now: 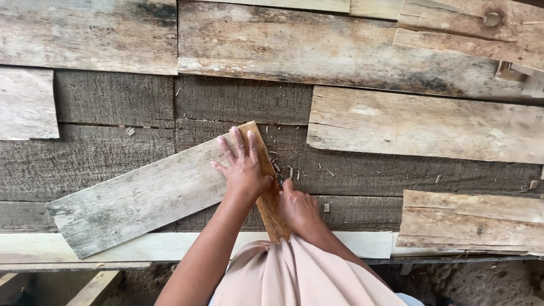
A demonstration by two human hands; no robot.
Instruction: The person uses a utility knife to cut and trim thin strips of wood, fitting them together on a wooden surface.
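My left hand lies flat with fingers spread, pressing a narrow brown wooden strip onto a weathered grey board. The strip lies across the board's right end, running from the far tip near my fingertips to the bench's near edge. My right hand is closed just right of the strip. It pinches a thin dark tool whose tip rests against the strip's right edge. A beige sleeve covers my right forearm.
The work surface is a bench of rough planks, some dark grey, some pale. Pale boards lie at the right and the near right. A light plank forms the near edge, with dirt ground below. Wood chips are scattered near the strip.
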